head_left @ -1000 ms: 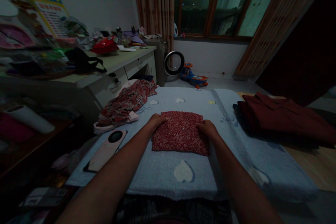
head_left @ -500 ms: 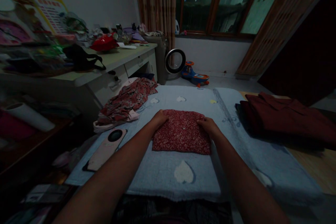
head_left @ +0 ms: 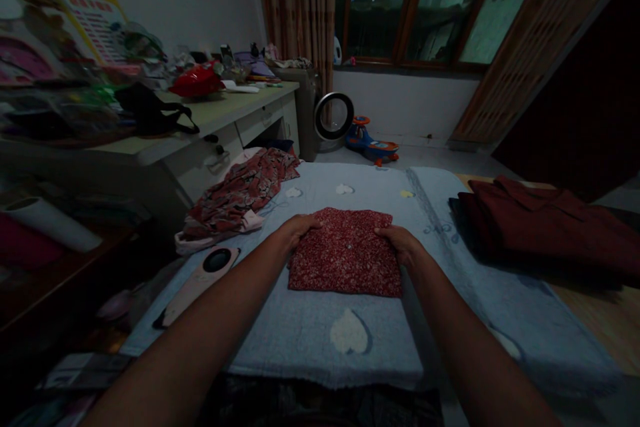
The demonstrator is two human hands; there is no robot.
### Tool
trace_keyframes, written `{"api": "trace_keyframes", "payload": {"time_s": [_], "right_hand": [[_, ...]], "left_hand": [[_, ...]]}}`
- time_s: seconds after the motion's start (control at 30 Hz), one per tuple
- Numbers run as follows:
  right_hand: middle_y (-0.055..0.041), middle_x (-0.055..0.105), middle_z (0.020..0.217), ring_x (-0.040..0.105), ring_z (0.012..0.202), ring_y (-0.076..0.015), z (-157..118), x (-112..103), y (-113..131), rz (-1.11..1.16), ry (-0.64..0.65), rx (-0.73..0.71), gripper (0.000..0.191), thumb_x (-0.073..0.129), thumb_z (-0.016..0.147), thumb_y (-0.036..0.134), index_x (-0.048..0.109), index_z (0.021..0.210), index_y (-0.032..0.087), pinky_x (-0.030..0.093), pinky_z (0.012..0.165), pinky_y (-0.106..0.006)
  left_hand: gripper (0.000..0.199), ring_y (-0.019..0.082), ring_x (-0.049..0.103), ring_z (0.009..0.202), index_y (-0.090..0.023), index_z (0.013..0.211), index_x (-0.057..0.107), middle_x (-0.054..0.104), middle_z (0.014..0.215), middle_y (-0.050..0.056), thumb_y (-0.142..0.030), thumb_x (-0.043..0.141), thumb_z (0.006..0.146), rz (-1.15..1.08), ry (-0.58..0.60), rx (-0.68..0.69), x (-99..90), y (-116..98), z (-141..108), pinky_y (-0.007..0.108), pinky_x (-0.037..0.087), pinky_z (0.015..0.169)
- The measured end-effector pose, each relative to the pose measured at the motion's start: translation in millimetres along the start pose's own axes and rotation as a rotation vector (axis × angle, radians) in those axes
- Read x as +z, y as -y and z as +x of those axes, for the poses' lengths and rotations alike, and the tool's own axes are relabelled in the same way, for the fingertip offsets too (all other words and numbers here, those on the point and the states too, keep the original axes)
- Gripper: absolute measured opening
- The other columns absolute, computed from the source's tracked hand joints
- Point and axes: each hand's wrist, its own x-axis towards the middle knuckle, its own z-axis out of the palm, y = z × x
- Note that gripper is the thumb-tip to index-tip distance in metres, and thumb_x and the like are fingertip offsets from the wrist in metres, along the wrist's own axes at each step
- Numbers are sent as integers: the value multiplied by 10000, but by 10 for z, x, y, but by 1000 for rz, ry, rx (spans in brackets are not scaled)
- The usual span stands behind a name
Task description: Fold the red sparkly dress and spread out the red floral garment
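Observation:
A folded red cloth with a small pale pattern (head_left: pixel 347 257) lies on a light blue cover (head_left: pixel 320 340) with heart shapes. My left hand (head_left: pixel 299 228) grips its left edge, thumb on top and the other fingers hidden beneath or beside it. At the right edge, my right hand (head_left: pixel 397 239) holds the cloth the same way, its thumb on top. The cloth is roughly rectangular and flat, its near edge resting on the cover.
Crumpled patterned clothing (head_left: pixel 240 190) lies at the left, above a pinkish flat object with a dark disc (head_left: pixel 205 280). Folded dark red garments (head_left: pixel 545 220) are stacked at the right. A cluttered desk (head_left: pixel 235 110) runs along the left wall.
Both hands have shifted slightly down the sides of the red cloth, toward me. The cloth has stayed almost in place.

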Motion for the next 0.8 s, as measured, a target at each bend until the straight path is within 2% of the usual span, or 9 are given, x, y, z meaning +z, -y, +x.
{"api": "trace_keyframes", "payload": {"time_s": [0.1,0.23,0.4,0.53,0.63,0.8], "right_hand": [[-84,774,846,725,762,-228,-47,-27,101,126,64,25,261,643,678,169,669,938,168,568,807,-368],[-69,774,911,715,790,-212,-49,-77,280,156,68,-35,273,650,678,159,654,950,184,558,830,-349],[-52,765,970,703,891,-217,120,-156,541,155,-26,-213,307,625,687,125,632,987,189,543,879,-360],[-47,743,1089,669,1035,-230,246,-187,686,58,-117,-340,352,587,710,118,619,1051,196,533,910,-375],[-57,731,1121,656,1062,-237,246,-178,651,109,-113,-398,382,604,656,118,621,1032,185,514,942,-376],[-53,751,1013,672,979,-258,65,-162,304,155,-84,-376,392,663,582,172,649,974,182,510,916,-398]], "left_hand": [[303,219,698,653,-142,813,679,755,783,84,-217,800,546,-62,61,26,7,-78,-27,333,571,636],[430,184,673,671,-133,923,648,736,835,62,-212,803,530,-135,108,195,32,-268,-23,310,551,678],[669,181,670,864,-133,1199,489,690,1052,74,-162,769,592,-97,-130,449,112,-589,82,320,535,816],[770,201,650,1044,-157,1315,367,640,1183,89,-115,727,636,-47,-204,642,139,-739,192,342,499,944],[816,203,628,1099,-172,1347,348,618,1221,80,-107,717,622,9,-185,740,83,-678,207,324,476,983],[867,214,636,1064,-165,1383,371,623,1199,76,-176,739,598,74,-61,655,-93,-295,-9,310,493,949]]}}
